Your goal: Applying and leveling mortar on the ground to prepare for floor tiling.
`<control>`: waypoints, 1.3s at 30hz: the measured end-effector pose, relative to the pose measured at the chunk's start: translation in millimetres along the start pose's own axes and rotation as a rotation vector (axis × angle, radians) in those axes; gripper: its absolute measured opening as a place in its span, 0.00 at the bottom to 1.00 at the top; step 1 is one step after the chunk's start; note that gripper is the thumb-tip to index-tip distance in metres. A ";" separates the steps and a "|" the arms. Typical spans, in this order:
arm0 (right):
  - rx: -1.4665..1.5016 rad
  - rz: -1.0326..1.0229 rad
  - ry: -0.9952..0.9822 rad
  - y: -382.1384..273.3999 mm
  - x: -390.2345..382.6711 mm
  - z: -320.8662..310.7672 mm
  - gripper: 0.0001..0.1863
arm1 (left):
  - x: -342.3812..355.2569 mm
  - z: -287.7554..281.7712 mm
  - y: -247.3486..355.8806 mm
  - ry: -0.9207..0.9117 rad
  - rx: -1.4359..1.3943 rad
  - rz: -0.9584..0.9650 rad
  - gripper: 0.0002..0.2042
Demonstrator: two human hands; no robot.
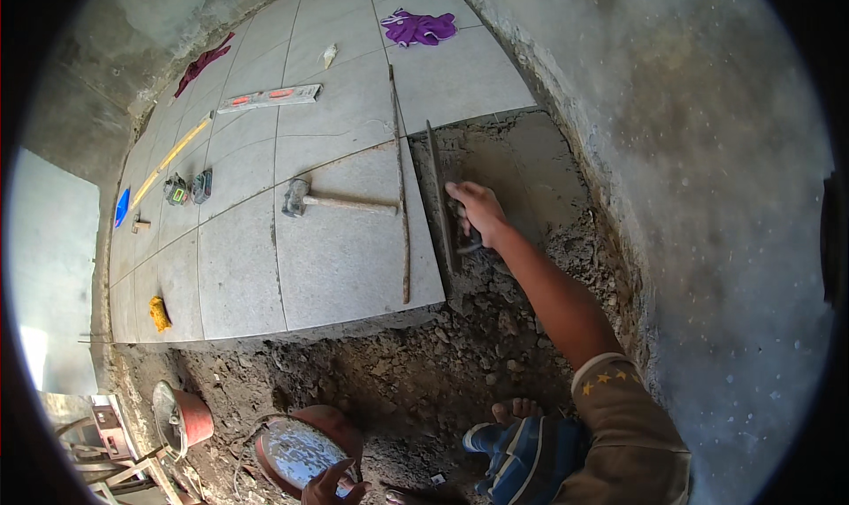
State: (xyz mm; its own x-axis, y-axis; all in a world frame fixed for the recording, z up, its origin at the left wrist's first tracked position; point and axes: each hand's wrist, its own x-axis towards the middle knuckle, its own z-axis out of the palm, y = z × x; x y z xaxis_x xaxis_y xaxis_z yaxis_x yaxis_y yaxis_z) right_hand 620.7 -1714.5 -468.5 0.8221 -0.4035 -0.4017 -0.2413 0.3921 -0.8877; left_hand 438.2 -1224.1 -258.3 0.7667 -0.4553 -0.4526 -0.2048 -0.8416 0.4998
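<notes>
The right hand (478, 211) is closed around the handle of a long trowel (442, 195), which lies on a smoothed patch of grey mortar bed (508, 164) at about one o'clock from the picture's centre, just beside the edge of the laid floor tiles (336, 257). The left hand (332, 485), at six o'clock near the lower edge, rests with its fingers curled on the rim of a red bucket (301, 452) holding wet grey mix; whether it truly grips the rim I cannot tell. A thin straight rod (402, 195) lies along the tile edge, touching the tiles, with a rubber mallet (309, 200) just to its nine o'clock side. Farther off toward eleven o'clock lie a spirit level (270, 98) and a yellow straightedge (172, 156), and a purple cloth (420, 27) sits at twelve. The step in hand looks like levelling the bed for the next tile. Rough, lumpy ground (416, 363) toward six o'clock is not yet covered, so the next move probably calls for more mix from the bucket, spread flat and flush with the tile edge.
</notes>
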 end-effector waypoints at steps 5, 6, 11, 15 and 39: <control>0.122 0.074 0.018 0.6 49.5 -5.3 0.17 | 10.4 7.0 0.9 -0.051 -0.016 -0.065 0.23; 0.118 0.022 0.108 4.9 51.1 -13.0 0.18 | 12.3 7.5 0.5 -0.035 0.001 0.000 0.23; 0.109 -0.024 0.412 24.4 7.8 -75.3 0.22 | 5.0 -1.1 0.7 0.023 0.010 0.034 0.23; 0.206 -0.061 0.499 24.4 -45.6 -101.3 0.20 | -15.3 -5.6 0.7 0.032 0.038 -0.045 0.23; 0.225 -0.015 0.569 15.9 -161.6 -104.7 0.16 | -13.4 -2.4 -11.9 -0.062 -0.002 0.021 0.21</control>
State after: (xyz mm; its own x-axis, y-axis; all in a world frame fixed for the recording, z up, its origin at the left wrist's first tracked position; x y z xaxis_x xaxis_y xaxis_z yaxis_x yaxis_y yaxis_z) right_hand 430.0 -1729.7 -441.2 0.4056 -0.7643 -0.5013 -0.0658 0.5226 -0.8500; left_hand 431.8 -1207.4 -256.4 0.7233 -0.4900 -0.4865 -0.2191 -0.8311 0.5112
